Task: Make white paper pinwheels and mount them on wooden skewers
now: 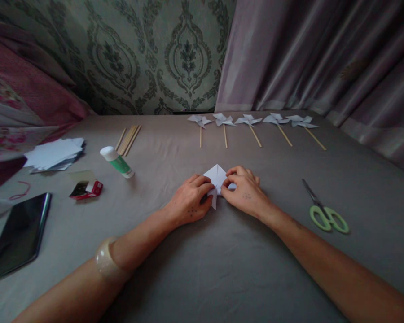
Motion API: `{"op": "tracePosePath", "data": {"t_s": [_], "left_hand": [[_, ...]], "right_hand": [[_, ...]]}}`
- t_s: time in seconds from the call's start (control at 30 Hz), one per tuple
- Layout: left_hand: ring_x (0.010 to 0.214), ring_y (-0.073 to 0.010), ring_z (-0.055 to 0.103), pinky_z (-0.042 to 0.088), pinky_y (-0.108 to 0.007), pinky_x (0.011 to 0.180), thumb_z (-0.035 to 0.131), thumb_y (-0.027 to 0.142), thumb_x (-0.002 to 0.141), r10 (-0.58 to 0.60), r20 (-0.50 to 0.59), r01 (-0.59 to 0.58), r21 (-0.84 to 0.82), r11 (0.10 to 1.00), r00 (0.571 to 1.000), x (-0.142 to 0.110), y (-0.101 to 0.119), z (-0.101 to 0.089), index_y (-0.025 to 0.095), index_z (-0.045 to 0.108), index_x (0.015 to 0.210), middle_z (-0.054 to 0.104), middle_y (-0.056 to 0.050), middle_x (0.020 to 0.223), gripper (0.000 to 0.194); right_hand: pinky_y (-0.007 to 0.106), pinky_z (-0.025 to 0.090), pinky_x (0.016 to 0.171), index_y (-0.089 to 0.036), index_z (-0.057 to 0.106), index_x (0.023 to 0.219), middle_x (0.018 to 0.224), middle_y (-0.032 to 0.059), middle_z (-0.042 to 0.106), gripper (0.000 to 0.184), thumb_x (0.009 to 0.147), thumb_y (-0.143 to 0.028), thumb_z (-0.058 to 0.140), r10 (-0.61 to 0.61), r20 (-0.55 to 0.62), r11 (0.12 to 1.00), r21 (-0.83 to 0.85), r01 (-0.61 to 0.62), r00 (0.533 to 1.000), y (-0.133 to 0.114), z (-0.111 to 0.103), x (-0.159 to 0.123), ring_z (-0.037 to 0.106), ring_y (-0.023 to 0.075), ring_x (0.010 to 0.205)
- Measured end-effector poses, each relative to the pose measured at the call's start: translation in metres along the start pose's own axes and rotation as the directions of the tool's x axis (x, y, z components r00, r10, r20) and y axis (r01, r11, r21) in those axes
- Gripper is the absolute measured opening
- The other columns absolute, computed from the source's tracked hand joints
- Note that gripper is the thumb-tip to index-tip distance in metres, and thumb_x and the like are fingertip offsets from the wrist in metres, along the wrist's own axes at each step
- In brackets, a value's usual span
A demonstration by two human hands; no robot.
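A small square of white paper (217, 175) with cut slits lies on the cloth in front of me, partly covered by my fingers. My left hand (192, 199) grips its left side, thumb and fingers closed near the middle, and one pointed flap sticks out toward me below them. On the opposite side my right hand (244, 189) pinches the paper's right part between thumb and fingers. The fingertips of both hands nearly meet at the centre, so the folds there are hidden.
Several paper pinwheels (249, 120) on sticks line the back. Green-handled scissors (323, 213) lie right. Leftward are a glue stick (117, 162), wooden sticks (129, 140), a paper stack (55, 154), a small red box (86, 189) and a black tablet (20, 233) on the grey cloth (222, 269).
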State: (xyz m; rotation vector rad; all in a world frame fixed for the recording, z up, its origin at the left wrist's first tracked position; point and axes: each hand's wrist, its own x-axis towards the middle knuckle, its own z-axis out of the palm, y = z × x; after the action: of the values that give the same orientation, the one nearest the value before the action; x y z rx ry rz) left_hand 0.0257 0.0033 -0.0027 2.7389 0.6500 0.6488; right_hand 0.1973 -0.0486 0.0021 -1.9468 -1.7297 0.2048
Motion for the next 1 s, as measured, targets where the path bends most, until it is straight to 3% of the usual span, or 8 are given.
{"op": "tracePosePath", "data": {"t_s": [0.7,1.0], "left_hand": [[0.1,-0.0232,0.056,0.051,-0.041,0.09,0.054,0.017,0.084,-0.016,-0.012,0.016,-0.018,1.0,1.0,-0.001,0.001,0.0,0.015,0.066,0.105,0.063,-0.012,0.109,0.024],[0.112,-0.027,0.051,0.047,-0.046,0.096,0.05,0.022,0.09,0.012,-0.034,-0.009,0.081,0.997,0.999,-0.003,0.004,-0.002,0.017,0.069,0.106,0.056,-0.015,0.12,0.026]], "right_hand": [[0.04,0.037,0.079,-0.019,0.063,0.064,0.096,0.0097,0.065,0.015,0.076,-0.023,0.055,-0.001,-0.006,0.997,-0.082,0.0,1.0,0.0,0.01,0.005,0.054,0.0269,0.094],[0.04,0.038,0.081,-0.02,0.063,0.065,0.092,0.0085,0.064,0.014,0.076,-0.023,0.056,0.042,0.038,0.997,-0.069,-0.04,0.998,-0.001,0.009,0.006,0.055,0.0267,0.094]]}}
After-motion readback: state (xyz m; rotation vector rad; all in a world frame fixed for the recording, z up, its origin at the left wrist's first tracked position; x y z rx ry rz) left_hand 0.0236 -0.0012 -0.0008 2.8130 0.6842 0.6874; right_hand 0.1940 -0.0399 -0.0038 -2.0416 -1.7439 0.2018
